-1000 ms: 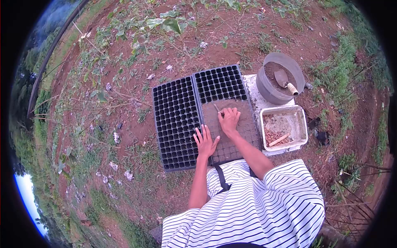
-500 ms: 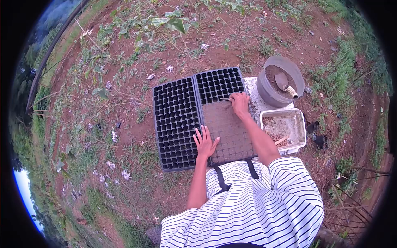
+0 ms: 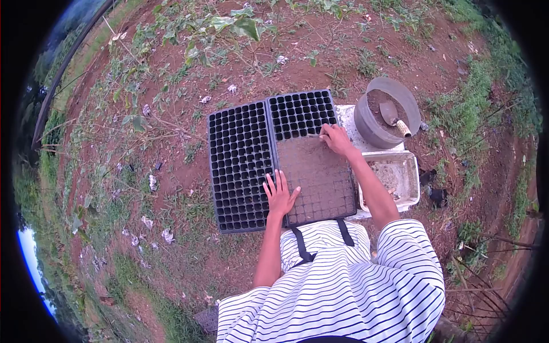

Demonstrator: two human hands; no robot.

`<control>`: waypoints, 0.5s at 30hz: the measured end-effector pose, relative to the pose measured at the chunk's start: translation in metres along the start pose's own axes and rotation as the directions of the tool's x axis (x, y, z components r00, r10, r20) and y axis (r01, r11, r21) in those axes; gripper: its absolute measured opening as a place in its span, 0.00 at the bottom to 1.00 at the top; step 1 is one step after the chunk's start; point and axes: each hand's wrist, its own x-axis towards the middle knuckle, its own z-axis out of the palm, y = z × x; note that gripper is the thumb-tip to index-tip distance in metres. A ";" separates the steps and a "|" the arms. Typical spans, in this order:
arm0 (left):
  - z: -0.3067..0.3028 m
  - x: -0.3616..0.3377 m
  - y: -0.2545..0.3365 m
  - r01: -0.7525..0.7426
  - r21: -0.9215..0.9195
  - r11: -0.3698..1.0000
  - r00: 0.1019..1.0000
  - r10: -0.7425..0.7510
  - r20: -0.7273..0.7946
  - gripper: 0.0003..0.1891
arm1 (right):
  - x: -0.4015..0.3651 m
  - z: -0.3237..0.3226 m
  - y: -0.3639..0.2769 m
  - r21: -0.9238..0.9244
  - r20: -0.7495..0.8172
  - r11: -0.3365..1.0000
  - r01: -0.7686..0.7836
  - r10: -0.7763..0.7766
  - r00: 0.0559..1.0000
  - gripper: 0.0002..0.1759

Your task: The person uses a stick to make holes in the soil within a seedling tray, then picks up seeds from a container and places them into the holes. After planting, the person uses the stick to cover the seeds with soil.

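My left hand (image 3: 279,195) lies flat with fingers spread, over the inner edges of two black seedling trays. The right-hand seedling tray (image 3: 303,108) has bare dark cells at its far end, while soil (image 3: 311,171) covers the rest of it. At the edge of that soil my right hand (image 3: 336,139) is closed around a thin stick (image 3: 313,136), most of it hidden by the fingers. Beside it, the left-hand seedling tray (image 3: 240,166) shows several rows of unfilled cells.
To the right stands a grey bucket (image 3: 373,123) of soil with a trowel (image 3: 392,116) in it. Nearer me sits a white plastic basket (image 3: 416,177) with bits of debris. Leafy plants (image 3: 243,26) grow on the reddish ground beyond the trays.
My right hand has shifted slightly right and up relative to the tray, the stick still in its fingers. My left hand stays spread in place. The whole view has moved slightly.
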 end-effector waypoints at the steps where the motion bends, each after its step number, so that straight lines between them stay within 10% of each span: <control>1: 0.000 0.000 0.000 -0.005 0.002 1.000 1.000 0.005 -0.006 0.46 | 0.005 -0.002 0.004 0.073 0.077 0.996 -0.043 0.038 0.996 0.08; 15: 0.001 0.000 0.001 -0.004 0.006 1.000 1.000 0.004 -0.023 0.46 | 0.032 -0.006 -0.014 -0.133 0.371 0.990 -0.047 0.093 0.924 0.06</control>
